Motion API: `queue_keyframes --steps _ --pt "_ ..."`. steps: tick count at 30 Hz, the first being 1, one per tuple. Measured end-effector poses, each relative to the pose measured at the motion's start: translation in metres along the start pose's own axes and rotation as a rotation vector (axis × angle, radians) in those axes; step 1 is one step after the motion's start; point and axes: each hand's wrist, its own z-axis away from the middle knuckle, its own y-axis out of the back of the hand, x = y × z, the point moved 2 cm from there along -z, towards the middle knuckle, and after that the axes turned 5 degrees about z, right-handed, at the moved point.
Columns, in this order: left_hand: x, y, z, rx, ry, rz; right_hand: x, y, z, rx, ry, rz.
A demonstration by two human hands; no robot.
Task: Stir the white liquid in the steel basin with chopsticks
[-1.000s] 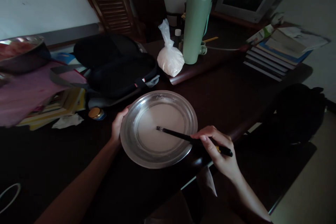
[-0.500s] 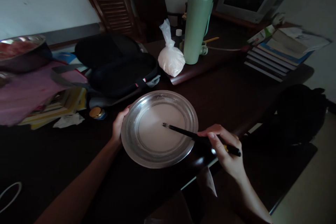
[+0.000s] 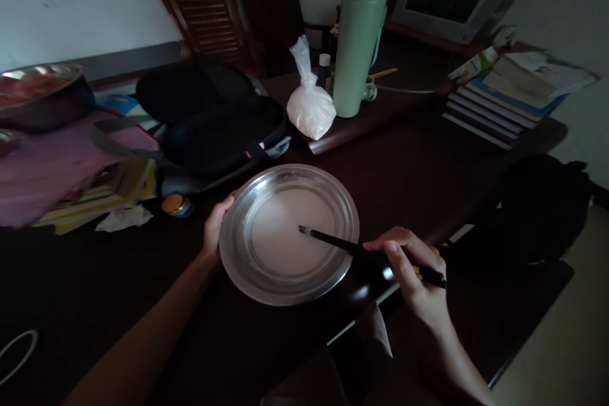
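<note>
My left hand grips the left rim of a shiny metal basin, its thumb on the edge and the other fingers hidden behind. Inside the basin lies a smooth, milky-white liquid. My right hand is closed around slim black chopsticks with a gold mark near the upper end. They slant over the right rim, and their pale tips are at the white liquid near the basin's middle. Beyond the basin sits a knotted clear bag of white powder.
A tall green thermos stands behind the bag. At the left are an open black case, a small gold-lidded jar, books and a metal pot. Stacked books lie at the far right.
My right hand has shifted slightly right and down, drawing the chopstick tips a little to the right in the liquid. The left hand and the basin stay in place.
</note>
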Motion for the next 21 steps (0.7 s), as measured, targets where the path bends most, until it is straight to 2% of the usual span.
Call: queue_keyframes --steps 6,12,18,21 --pt "0.001 -0.001 0.001 0.001 0.011 0.005 -0.003 -0.010 -0.004 -0.102 0.061 -0.032" --pt "0.001 -0.001 0.000 -0.016 -0.001 -0.012 0.001 0.000 -0.002 0.013 -0.010 -0.023" --pt "0.001 -0.003 0.000 0.009 0.004 0.002 -0.001 -0.009 -0.003 -0.113 0.034 -0.054" --pt "0.001 -0.002 0.001 0.013 -0.007 0.001 0.001 -0.007 -0.004 -0.072 0.031 -0.019"
